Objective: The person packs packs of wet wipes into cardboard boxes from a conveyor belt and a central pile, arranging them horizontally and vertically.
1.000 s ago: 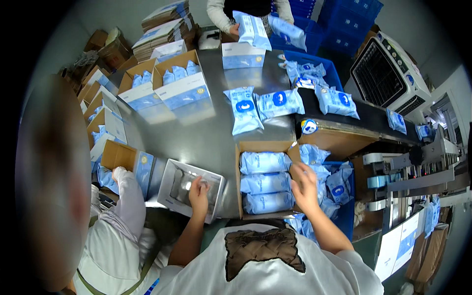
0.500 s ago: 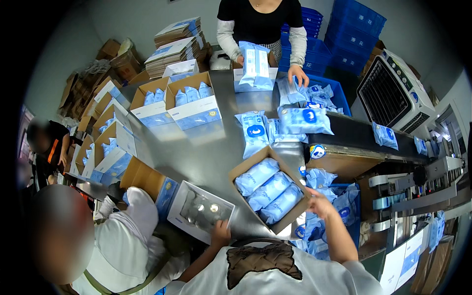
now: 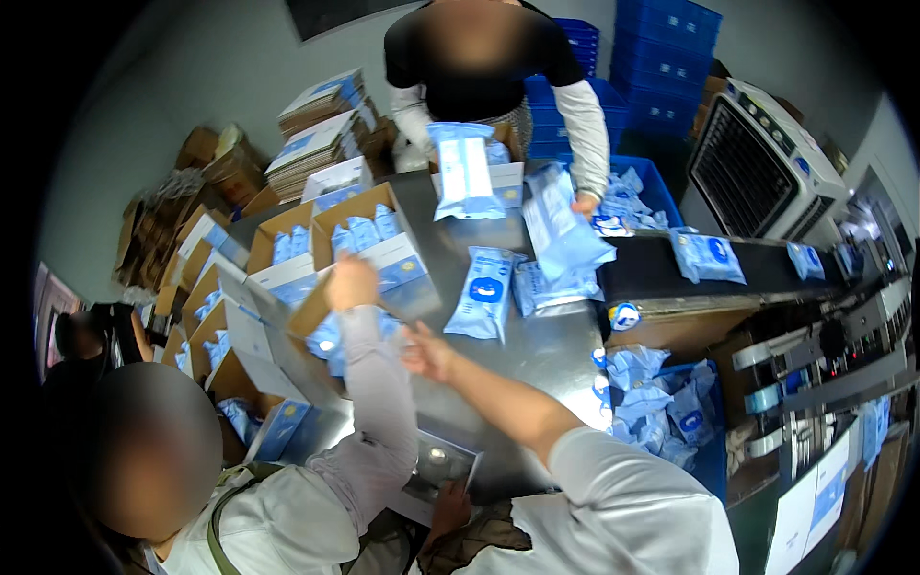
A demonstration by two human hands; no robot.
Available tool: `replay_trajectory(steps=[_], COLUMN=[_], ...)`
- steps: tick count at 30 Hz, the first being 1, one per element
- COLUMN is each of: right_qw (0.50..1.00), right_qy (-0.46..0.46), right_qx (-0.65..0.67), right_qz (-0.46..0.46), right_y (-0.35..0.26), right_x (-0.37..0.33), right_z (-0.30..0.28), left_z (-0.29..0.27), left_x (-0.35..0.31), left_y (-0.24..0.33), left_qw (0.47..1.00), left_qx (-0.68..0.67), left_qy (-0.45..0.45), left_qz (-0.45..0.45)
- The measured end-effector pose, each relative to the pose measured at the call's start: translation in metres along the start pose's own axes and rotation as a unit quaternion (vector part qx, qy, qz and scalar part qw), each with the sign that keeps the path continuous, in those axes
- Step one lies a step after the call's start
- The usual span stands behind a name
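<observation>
My right hand reaches left across the metal table, its fingers stretched out and holding nothing. Just beyond its fingertips, partly behind a co-worker's sleeve, is a carton with blue soft wipe packs in it. A co-worker's hand is over that carton's far side. Low in the picture, my left hand grips the near right edge of an open white carton with a shiny inside. The co-worker's arm hides much of this white carton.
Loose wipe packs lie mid-table. Across it, another person handles a wipe pack. Filled cartons line the left. At right are a conveyor belt and a blue bin of packs.
The filled carton at my right hand has moved left to the co-worker beside me. My right arm has swung left, its hand now off the carton. My left hand stays at the white carton.
</observation>
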State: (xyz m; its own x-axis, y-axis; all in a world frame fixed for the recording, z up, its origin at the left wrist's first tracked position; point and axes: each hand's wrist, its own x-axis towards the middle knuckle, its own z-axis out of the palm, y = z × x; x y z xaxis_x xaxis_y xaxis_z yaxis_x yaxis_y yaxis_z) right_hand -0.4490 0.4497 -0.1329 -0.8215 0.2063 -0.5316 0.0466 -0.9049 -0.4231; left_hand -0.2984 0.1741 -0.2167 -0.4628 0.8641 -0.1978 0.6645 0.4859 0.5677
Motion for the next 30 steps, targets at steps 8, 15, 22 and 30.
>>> replay_trajectory(steps=[8,15,22,30], right_qw=[0.828,0.189,0.433,0.057], right_qy=[0.021,0.691,0.812,0.796], right_qx=[-0.512,-0.635,-0.387,-0.6], right_qz=[-0.229,-0.29,0.056,-0.061], right_y=[-0.014,-0.082,0.048,0.06], right_x=[-0.092,-0.52,-0.717,-0.687], right_z=[-0.186,-0.283,-0.409,-0.387], left_z=[-0.011,-0.03,-0.008,-0.002], left_x=[0.03,0.048,0.061,0.069], left_y=[0.017,0.045,0.05,0.109], left_qw=[0.998,0.996,0.99,0.971], left_qx=[0.001,0.02,0.114,0.082], left_qy=[0.063,0.091,0.087,0.095], left_qz=[0.008,-0.004,0.005,0.205])
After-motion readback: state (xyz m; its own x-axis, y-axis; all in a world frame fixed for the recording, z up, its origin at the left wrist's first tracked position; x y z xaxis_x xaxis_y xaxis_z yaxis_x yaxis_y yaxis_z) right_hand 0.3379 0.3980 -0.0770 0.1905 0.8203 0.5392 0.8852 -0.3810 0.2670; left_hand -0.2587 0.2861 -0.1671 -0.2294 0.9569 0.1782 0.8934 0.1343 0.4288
